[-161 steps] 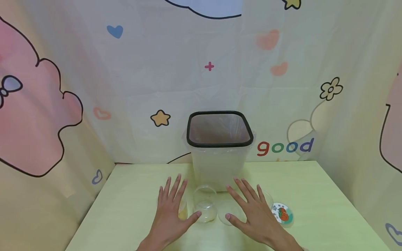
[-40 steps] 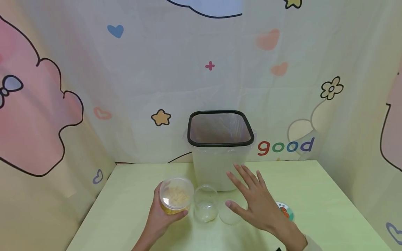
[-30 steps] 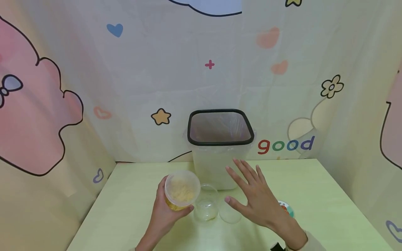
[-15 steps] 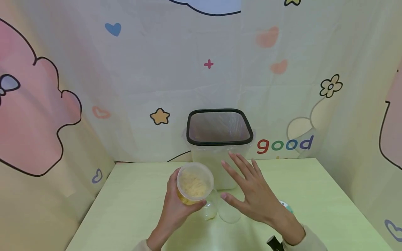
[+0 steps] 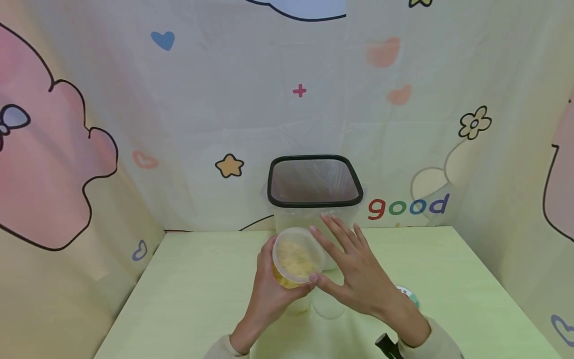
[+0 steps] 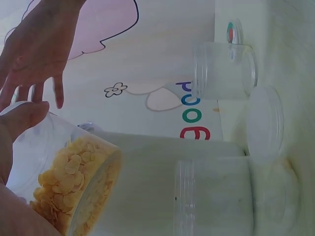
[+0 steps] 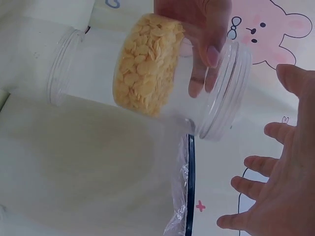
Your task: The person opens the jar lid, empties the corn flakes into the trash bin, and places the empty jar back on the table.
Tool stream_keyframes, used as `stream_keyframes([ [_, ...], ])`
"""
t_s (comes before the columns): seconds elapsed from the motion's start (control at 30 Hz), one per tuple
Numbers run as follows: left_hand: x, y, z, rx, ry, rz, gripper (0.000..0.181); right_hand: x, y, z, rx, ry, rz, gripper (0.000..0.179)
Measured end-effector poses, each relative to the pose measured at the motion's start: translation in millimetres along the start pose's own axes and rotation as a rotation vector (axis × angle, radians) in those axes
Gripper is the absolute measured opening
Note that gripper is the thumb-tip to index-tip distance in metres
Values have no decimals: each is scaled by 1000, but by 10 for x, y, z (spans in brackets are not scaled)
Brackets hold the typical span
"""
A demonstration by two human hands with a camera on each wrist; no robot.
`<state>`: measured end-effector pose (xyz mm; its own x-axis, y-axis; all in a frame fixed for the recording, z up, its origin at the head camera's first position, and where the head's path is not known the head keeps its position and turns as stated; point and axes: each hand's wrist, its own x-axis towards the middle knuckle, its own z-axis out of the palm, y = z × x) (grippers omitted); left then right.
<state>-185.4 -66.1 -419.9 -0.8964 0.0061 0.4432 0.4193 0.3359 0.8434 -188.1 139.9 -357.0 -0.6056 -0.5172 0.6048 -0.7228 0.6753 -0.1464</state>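
My left hand (image 5: 280, 284) grips a clear jar (image 5: 287, 281) partly filled with yellow flakes (image 6: 69, 182), lifted above the table and tilted. A translucent lid (image 5: 298, 254) caps it. My right hand (image 5: 358, 274) is spread beside the lid, its thumb and forefinger right at the edge in the head view; a gap shows in the right wrist view. Below the held jar stands a clear jar (image 6: 216, 196), mostly hidden from the head camera. Near it are a round clear lid (image 5: 329, 305) and another clear jar (image 6: 224, 71), which the right hand hides from above.
A pale bin (image 5: 316, 204) with a black rim and plastic liner stands at the back of the table (image 5: 188, 299). To the right lies a round disc (image 5: 409, 295) with a printed label, partly behind the right wrist. A black piece (image 5: 387, 345) sticks out by the right sleeve.
The left hand, earlier open over the table, took hold of the flake jar and raised it, carrying it rightward. The right hand shifted slightly left, up to the jar's lid.
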Motion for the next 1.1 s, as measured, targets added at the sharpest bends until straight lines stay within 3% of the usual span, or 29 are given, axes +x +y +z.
stream_keyframes([
  [0.4,70,102,217,31,11,91,107,66,-34,13,33,34,-19,71],
  [0.73,76,125,387,215,145,307,104,123,-81,126,78,97,2,72],
  [1.1,56,151,490,315,211,359,99,123,-86,227,65,125,52,70],
])
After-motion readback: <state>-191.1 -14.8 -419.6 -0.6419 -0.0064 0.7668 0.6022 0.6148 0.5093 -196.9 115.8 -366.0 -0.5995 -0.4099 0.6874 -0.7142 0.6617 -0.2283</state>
